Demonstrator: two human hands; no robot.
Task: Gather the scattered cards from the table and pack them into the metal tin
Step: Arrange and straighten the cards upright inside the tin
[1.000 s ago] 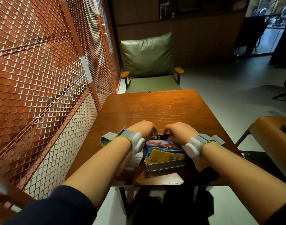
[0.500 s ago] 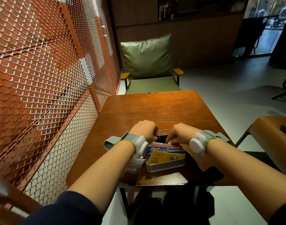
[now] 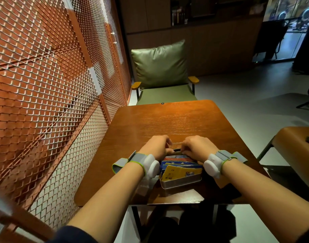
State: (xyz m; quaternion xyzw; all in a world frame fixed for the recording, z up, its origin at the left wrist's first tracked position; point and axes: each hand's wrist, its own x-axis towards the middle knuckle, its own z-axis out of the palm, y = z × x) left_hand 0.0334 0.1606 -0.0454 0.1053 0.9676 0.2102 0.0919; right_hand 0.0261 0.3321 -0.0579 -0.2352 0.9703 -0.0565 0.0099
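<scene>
A silver metal tin [image 3: 180,183] sits near the front edge of the wooden table [image 3: 167,123]. Colourful cards [image 3: 182,170] stand packed inside it, a yellow one at the front, blue and red ones behind. My left hand [image 3: 157,146] and my right hand [image 3: 196,146] are both curled over the tin's far end. Between their fingertips they pinch a dark card [image 3: 176,150] held edge-up just behind the packed cards. Both wrists wear grey bands with white pods.
An orange metal mesh screen [image 3: 53,93] runs along the table's left side. A green cushioned armchair [image 3: 160,71] stands at the far end. Part of another wooden table [image 3: 297,142] shows at the right.
Both hands have stayed at the far end of the tin with the dark card between them, drawing slightly closer together. The view has tilted down a little.
</scene>
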